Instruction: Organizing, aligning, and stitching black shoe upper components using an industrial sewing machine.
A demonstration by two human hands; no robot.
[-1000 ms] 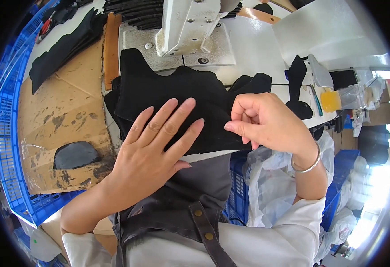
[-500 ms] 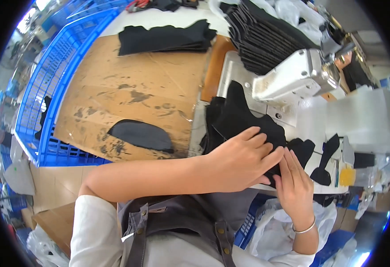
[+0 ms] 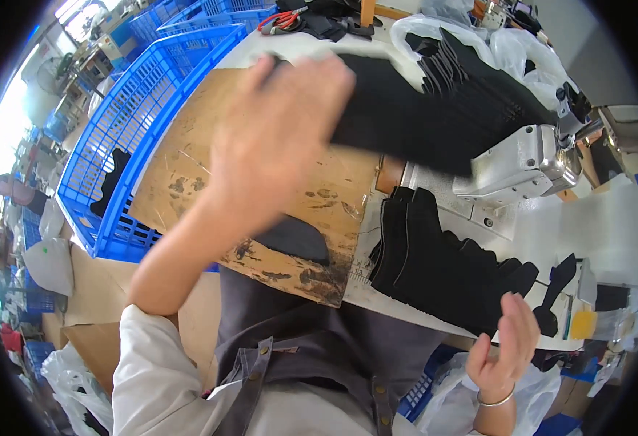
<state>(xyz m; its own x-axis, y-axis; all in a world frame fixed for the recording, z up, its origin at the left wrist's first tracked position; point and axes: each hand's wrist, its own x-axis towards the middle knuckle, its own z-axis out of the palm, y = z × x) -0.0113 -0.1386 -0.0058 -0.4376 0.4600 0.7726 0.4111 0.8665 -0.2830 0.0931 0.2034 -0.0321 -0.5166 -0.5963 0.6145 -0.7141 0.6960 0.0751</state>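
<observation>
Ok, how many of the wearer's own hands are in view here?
2. The left hand, blurred by motion, is above the cardboard sheet; the right hand is open beside the stack of black cut pieces. Neither is hidden.

Tabletop (image 3: 366, 291): white, spanning far centre to near right, edge bowed by the lens. Floor (image 3: 90, 283): pale tan, left; darker brownish patch, near right. Wall (image 3: 588, 54): plain grey, far right. Workshop equipment (image 3: 57, 87): crowded, far left, items too small to tell. Light (image 3: 7, 112): white glare, left edge; source, window or lamp, unclear.
</observation>
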